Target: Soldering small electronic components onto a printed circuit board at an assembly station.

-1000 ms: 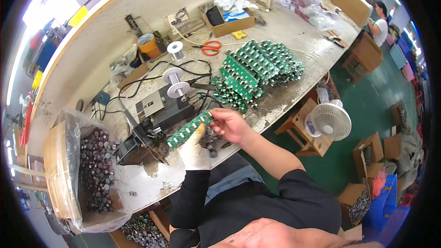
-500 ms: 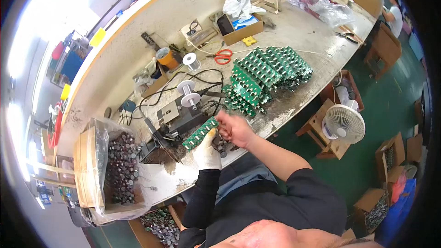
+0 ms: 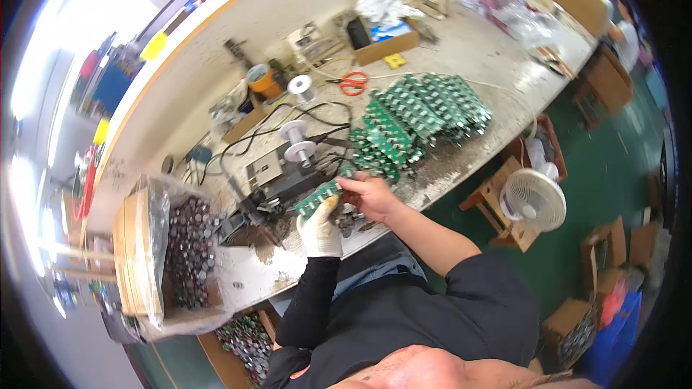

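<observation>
In the head view, the main change of the last half second is at the right hand (image 3: 376,199): its fingers, blurred beside the upper end of the circuit board (image 3: 317,199) then, look sharper now and pinch that end, thumb against forefinger. The left hand (image 3: 321,234), in a pale glove, stays clamped on the board's lower part, its thumb lying across the near edge. So the board is now held from both ends, tilted from seven o'clock up toward one, above the near edge of the surface (image 3: 497,59); for the work in hand, this means handling is centred on this one piece, which seems well steadied. The view itself shifts slightly, yet the things around keep their places. Between one and two o'clock from the board, just beyond the right hand, the pile (image 3: 411,118) of similar green boards looks unchanged, so nothing appears to have been added or taken. Toward eleven o'clock stands a nearly bare spool (image 3: 297,142), and past twelve lie red-handled scissors (image 3: 353,84). At eight o'clock a plastic-lined cardboard box (image 3: 131,252) holds small round parts (image 3: 191,252), untouched by either hand.
</observation>
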The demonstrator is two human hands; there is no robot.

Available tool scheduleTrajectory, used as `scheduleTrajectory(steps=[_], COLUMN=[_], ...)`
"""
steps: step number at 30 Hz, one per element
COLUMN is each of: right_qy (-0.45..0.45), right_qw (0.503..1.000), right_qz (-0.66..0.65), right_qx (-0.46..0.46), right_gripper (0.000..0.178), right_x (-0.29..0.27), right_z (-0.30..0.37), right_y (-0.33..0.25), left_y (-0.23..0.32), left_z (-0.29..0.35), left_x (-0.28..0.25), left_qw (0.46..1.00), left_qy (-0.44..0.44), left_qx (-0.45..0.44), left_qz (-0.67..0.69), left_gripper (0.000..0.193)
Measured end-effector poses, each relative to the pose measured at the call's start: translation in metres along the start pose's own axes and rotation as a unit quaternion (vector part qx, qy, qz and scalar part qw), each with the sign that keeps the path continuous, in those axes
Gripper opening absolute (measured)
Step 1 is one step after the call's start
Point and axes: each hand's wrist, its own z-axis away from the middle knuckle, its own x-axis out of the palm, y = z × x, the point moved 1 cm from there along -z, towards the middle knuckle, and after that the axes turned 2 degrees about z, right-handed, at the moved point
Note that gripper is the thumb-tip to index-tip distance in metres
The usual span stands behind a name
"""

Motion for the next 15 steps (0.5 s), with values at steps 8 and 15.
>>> scheduleTrajectory(steps=[8,15], right_qy=[-0.007,-0.069], right_qw=[0.998,0.992], right_qz=[-0.062,0.089], right_qx=[0.003,-0.051], right_gripper=[0.026,0.033], right_x=[0.002,-0.021], right_z=[0.011,0.022], right_y=[0.000,-0.009], left_y=[-0.006,0.000], left_z=[0.003,0.014], left_x=[0.002,0.011], left_qw=[0.998,0.999], left_qy=[0.045,-0.032], left_qx=[-0.047,-0.001], left_qz=[0.008,-0.031], left_gripper=[0.018,0.020])
